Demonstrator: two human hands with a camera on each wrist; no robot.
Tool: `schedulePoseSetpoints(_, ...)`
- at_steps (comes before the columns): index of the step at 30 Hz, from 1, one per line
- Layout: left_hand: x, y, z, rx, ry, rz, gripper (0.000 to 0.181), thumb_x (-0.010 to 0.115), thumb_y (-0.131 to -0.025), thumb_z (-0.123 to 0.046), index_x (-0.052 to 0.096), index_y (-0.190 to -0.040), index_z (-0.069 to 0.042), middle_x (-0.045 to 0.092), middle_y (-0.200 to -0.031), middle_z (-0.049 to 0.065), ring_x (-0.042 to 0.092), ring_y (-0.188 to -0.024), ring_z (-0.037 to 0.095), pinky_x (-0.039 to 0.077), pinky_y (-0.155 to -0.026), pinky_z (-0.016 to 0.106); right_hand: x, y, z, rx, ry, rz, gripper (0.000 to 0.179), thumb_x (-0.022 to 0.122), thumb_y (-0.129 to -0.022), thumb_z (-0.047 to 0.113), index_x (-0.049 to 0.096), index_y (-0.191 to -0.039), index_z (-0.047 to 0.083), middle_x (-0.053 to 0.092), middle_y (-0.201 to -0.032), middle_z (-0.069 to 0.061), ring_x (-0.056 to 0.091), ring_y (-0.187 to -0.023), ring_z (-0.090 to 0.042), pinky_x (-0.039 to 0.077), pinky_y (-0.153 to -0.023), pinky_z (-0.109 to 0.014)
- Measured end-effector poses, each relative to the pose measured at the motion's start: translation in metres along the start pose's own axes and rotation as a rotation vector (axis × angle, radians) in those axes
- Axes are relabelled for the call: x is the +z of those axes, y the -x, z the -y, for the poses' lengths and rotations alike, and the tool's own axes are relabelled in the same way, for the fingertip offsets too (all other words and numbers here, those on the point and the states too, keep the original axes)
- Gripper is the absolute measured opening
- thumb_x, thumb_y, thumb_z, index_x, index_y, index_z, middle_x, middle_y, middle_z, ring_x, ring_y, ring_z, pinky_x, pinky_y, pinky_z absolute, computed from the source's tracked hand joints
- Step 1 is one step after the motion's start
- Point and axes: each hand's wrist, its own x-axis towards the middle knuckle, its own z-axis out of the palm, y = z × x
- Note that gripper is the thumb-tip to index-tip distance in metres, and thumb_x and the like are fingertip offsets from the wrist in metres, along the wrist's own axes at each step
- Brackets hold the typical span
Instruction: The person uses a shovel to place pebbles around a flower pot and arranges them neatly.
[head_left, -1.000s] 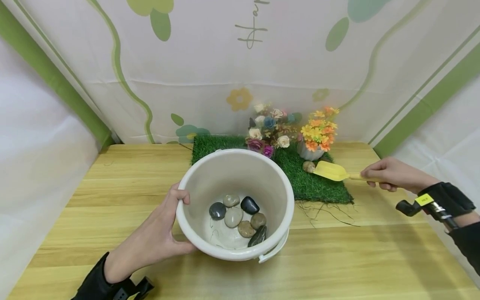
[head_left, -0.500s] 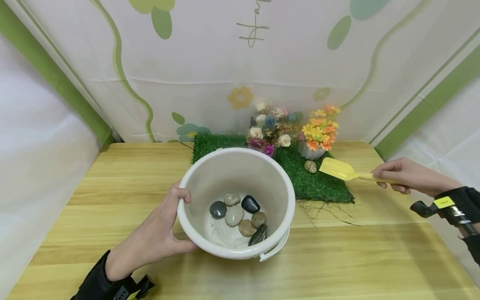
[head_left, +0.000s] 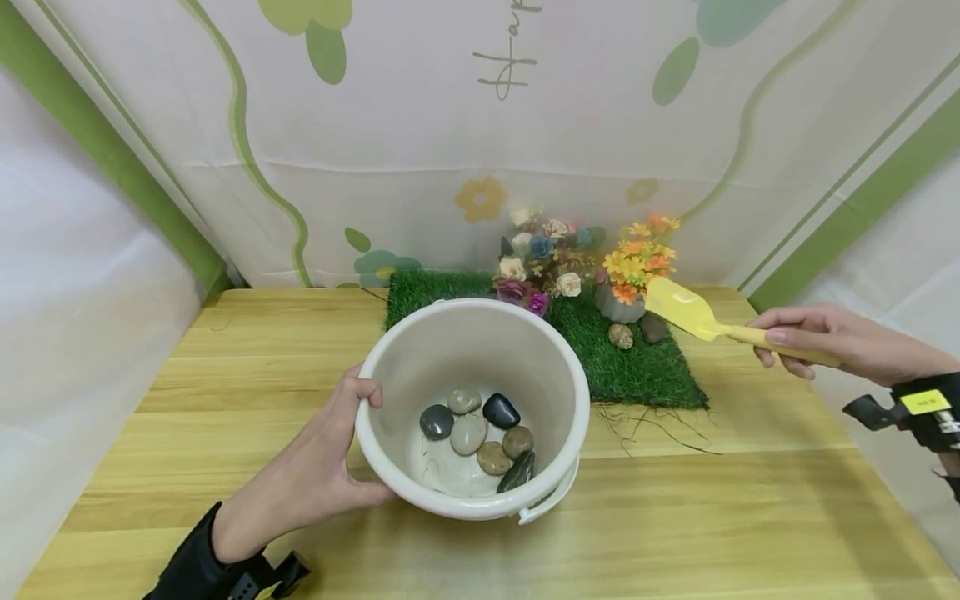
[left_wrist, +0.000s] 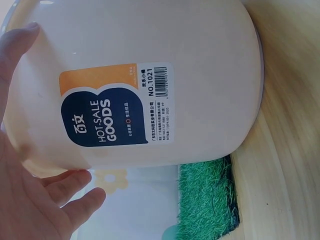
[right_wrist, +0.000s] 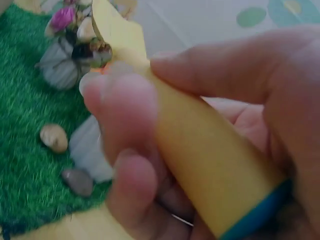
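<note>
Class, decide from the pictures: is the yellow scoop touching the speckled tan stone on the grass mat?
Apart. The head view shows a plain gap between the yellow scoop and the speckled tan stone, lower left of its blade.

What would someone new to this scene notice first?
Likely the big white bucket in the middle of the head view, with smooth stones on its bottom and the left hand gripping its rim. Next, probably the bright yellow shovel in the right hand, at the right. Behind the bucket, colorful roses and orange flowers stand out above the green mat.
</note>
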Motion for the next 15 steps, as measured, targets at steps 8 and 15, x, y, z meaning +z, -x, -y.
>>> schedulePoseSetpoints(8, 0.0, 0.001, -0.001, 0.001, 0.0, -0.011, 0.076, 0.083, -0.059, -0.039, 0.031, -0.108, -0.012, 0.031, -0.137, 0.004, 0.042, -0.115, 0.02, 0.046, -0.081, 0.035, 0.006, -0.017, 0.034, -0.051, 0.041, -0.071, 0.03, 0.033, -0.095, -0.007, 0.047, -0.122, -0.004, 0.051, -0.075, -0.01, 0.032, -0.047, -0.02, 0.029, -0.037, -0.036)
schedulePoseSetpoints(15, -0.001, 0.001, -0.002, -0.005, -0.008, -0.001, 0.076, 0.081, -0.061, -0.043, 0.03, -0.108, -0.013, 0.03, -0.138, 0.004, 0.04, -0.117, 0.02, 0.045, -0.081, 0.035, 0.018, -0.031, 0.059, -0.008, 0.16, -0.158, 0.025, 0.045, -0.093, -0.001, 0.054, -0.116, 0.002, 0.051, -0.069, -0.007, 0.032, -0.045, -0.02, 0.032, -0.038, -0.034)
